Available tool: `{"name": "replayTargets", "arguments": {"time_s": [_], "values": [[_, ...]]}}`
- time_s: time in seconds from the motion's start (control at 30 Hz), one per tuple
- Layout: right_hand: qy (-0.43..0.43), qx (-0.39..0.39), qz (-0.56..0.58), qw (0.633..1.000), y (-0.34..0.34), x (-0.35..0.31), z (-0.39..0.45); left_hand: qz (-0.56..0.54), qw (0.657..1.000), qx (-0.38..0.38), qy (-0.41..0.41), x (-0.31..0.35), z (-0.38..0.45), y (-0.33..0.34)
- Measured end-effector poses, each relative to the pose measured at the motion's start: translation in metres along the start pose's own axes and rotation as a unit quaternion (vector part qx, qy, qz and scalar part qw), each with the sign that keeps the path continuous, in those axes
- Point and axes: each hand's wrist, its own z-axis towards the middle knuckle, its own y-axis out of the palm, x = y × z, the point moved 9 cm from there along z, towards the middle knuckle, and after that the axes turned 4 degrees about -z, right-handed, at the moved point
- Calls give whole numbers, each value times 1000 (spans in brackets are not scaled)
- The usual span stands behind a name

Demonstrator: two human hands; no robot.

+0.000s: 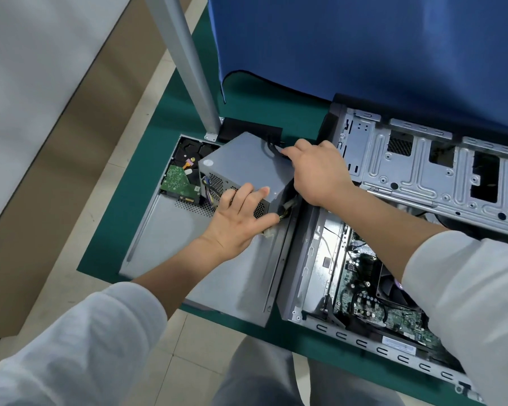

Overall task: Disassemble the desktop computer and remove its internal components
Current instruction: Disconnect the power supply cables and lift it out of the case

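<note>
While both hands (276,197) work on the grey metal box (244,171), each one does its own job. The left hand (241,218) lies against the near side of the box, where the metal is full of little round holes. Its fingers are spread out and nearly straight, and its thumb reaches under the corner by some yellow wires (285,212). The right hand (317,174) is curled around a bunch of black cables (276,149) that come out of the top far corner of the box. The two hands are apart, one on each end of the box.

The box is smooth and square-cornered, with a small round sticker on top. It sits on a flat grey metal panel (206,271) that lies on the green tabletop (123,218). Just behind the box, to the left, is a hard drive (182,180) with a green board on it and a black shiny part.

To the right is the open computer case (423,186), made of bare silver metal with bumps, slots and square holes. Down inside it is a green board (373,300) with tiny parts and a dark fan (390,285). A blue cloth (364,48) hangs behind. A grey metal post (188,65) stands at the back left. White sleeves (71,347) cover both arms.
</note>
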Motion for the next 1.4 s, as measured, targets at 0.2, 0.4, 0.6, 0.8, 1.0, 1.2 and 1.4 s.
{"name": "replayTargets", "arguments": {"time_s": [0.2,0.4,0.6,0.8,1.0,1.2,1.4], "values": [[29,-96,-82,992,8,-2,4,5,1000,-23,-10,0,1,12],[105,-222,33,969,21,-2,25,12,1000,-5,-18,5,-8,20],[77,-191,56,977,26,-10,30,27,998,60,-11,10,-13,17],[76,-182,95,976,31,-7,38,40,996,84,-10,3,-9,26],[48,-182,129,974,33,-14,35,44,995,84,-11,4,-22,40],[56,-169,126,976,31,-16,35,-12,999,38,3,2,-24,42],[100,-152,103,978,24,-5,27,-224,891,-44,-392,-37,-50,44]]}}
